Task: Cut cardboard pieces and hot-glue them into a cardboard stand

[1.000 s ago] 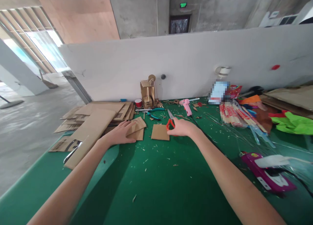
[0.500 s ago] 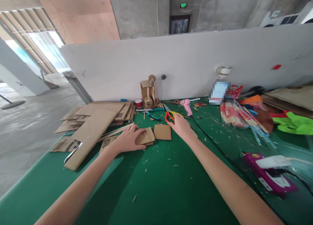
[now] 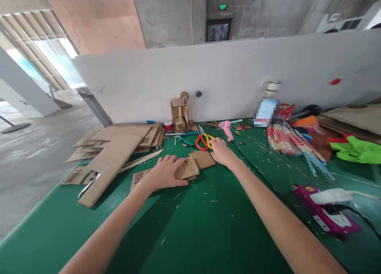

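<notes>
My left hand (image 3: 166,172) lies over a small stack of cut cardboard pieces (image 3: 187,168), its index finger on top and its thumb along the near edge. A longer printed cardboard strip (image 3: 139,176) sticks out on that hand's left. The stack's far right corner meets a plain cardboard square (image 3: 204,159), which lies askew. My right hand (image 3: 224,151) is beside the square's right corner, finger and thumb apart. Just beyond its fingertips lie scissors (image 3: 201,143) with red and yellow handles; whether the fingers touch the yellow one is unclear.
Behind are pliers (image 3: 190,139), a red spool (image 3: 168,126), a small cardboard model (image 3: 180,117) and a pink glue gun (image 3: 226,130). Large cardboard sheets (image 3: 116,147) and thin sticks (image 3: 143,161) lie left. A purple power strip (image 3: 327,214) and packaged sticks (image 3: 281,139) are right.
My left hand has slid right with the cardboard stack, and the square has turned and shifted right. My right hand has drawn back from the scissors, whose handles lie slightly further left.
</notes>
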